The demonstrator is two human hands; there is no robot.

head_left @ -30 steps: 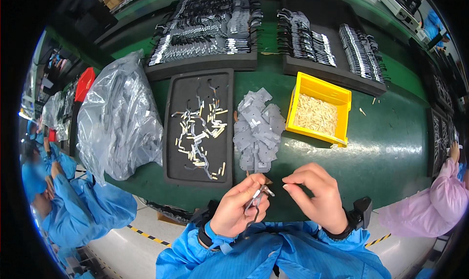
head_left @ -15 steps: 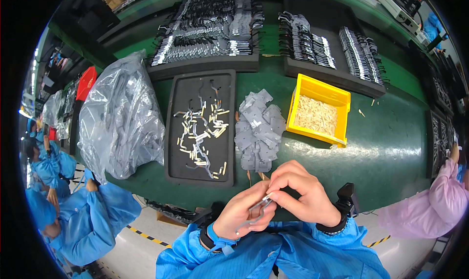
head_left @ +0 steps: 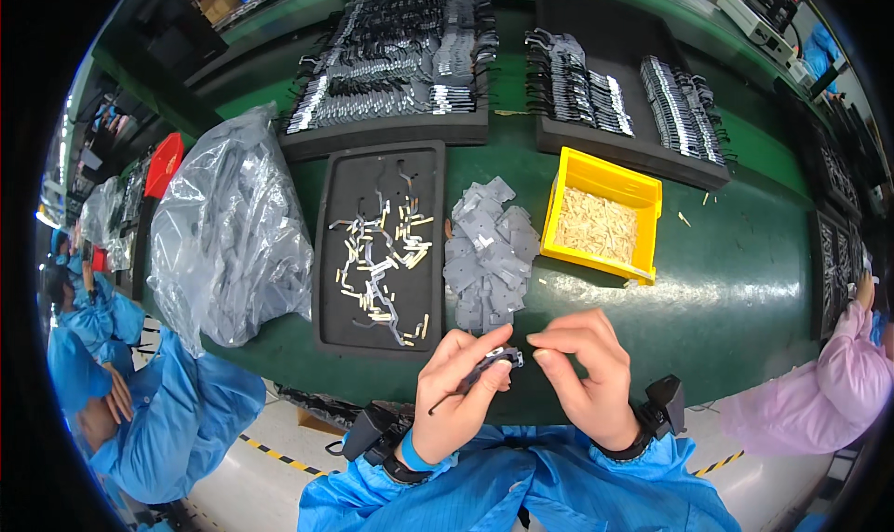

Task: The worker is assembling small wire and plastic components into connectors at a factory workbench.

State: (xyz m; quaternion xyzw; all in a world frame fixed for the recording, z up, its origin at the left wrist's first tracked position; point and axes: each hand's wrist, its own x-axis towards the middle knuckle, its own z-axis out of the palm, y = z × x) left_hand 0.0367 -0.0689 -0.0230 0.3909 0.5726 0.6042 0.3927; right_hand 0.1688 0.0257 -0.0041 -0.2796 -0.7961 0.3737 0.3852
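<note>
My left hand (head_left: 458,383) is closed on a small dark grey part (head_left: 494,358). The part has a bright metallic end, and its thin dark tail sticks out below the fingers. My right hand (head_left: 585,374) is just to the right of it, not touching. Its thumb and index finger are slightly apart, with nothing visible between them. Beyond my hands lies a heap of flat grey plates (head_left: 489,252). To its right stands a yellow bin (head_left: 652,217) of small cream-coloured pieces (head_left: 598,226). Left of the heap, a black tray (head_left: 335,336) holds loose metal pieces and bent grey strips.
A bulky clear plastic bag (head_left: 233,234) of grey items sits at the left. Two black foam trays (head_left: 386,129) (head_left: 633,150) with rows of parts stand at the back of the green table (head_left: 726,290). People in blue (head_left: 177,411) and pink (head_left: 819,383) sit at either side.
My hands have drawn apart; the right one has let go of the part and shifted slightly right. The left hand has turned, so the part now points to the right.
</note>
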